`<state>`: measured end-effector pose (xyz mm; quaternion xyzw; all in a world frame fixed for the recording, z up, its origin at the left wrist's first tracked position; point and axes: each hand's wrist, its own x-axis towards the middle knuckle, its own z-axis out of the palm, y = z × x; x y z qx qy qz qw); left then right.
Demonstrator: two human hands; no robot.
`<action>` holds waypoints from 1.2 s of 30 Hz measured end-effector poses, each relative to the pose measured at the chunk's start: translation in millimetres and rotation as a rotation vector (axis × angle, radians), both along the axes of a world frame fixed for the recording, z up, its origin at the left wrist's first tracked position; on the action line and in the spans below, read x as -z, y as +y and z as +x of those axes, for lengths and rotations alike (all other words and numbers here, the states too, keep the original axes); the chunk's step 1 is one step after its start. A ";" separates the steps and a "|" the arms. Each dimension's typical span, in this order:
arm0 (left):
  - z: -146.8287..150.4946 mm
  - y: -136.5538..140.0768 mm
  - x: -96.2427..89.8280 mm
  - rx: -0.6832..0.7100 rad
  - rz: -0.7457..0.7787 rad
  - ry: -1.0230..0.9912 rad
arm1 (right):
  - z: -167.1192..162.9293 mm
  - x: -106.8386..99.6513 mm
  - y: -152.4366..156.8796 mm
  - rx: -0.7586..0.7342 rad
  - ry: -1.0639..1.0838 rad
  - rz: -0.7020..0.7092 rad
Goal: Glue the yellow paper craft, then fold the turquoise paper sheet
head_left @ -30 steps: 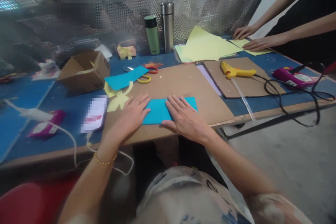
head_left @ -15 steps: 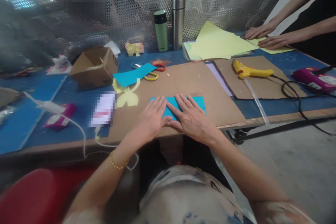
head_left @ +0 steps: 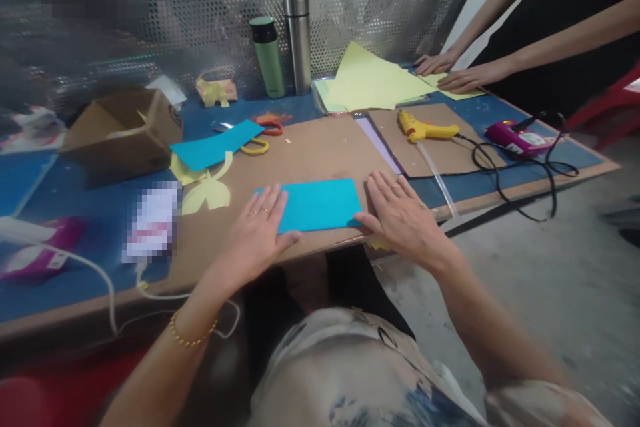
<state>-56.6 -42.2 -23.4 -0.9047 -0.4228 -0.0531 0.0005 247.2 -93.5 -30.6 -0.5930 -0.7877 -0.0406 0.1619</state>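
A rectangle of blue paper (head_left: pixel 323 205) lies flat on the brown cardboard sheet (head_left: pixel 325 153) in front of me. My left hand (head_left: pixel 263 217) rests flat over its left end, fingers stretched out. At its right end lies my right hand (head_left: pixel 400 217), open with the palm down; the thumb touches the paper's corner and the fingers are on the cardboard. Another blue paper piece (head_left: pixel 215 145) partly covers the scissors (head_left: pixel 257 145) with red and yellow handles. Close to that is a yellow paper cutout (head_left: pixel 209 192) with curved shapes.
A yellow glue gun (head_left: pixel 427 129) with a black cord sits on cardboard at the right. Behind stand a green flask (head_left: pixel 269 59), a steel flask (head_left: pixel 299 43) and a cardboard box (head_left: pixel 125 133). Another person's hands (head_left: pixel 463 77) press yellow paper (head_left: pixel 375 83) at the back right.
My hands have moved apart, from the middle of the blue paper to its two ends, uncovering its middle. The whole view has shifted to the right.
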 end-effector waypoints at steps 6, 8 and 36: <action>1.3 -1.8 -0.3 -0.014 0.005 0.005 | -37.7 -4.7 -6.3 -0.234 0.009 0.072; -3.9 -9.8 -2.1 -0.021 0.008 0.004 | -52.7 3.6 -4.3 -0.307 0.004 0.053; -6.5 -29.4 -22.9 -0.709 -0.033 -0.222 | -54.9 18.1 -5.1 -0.334 0.038 0.097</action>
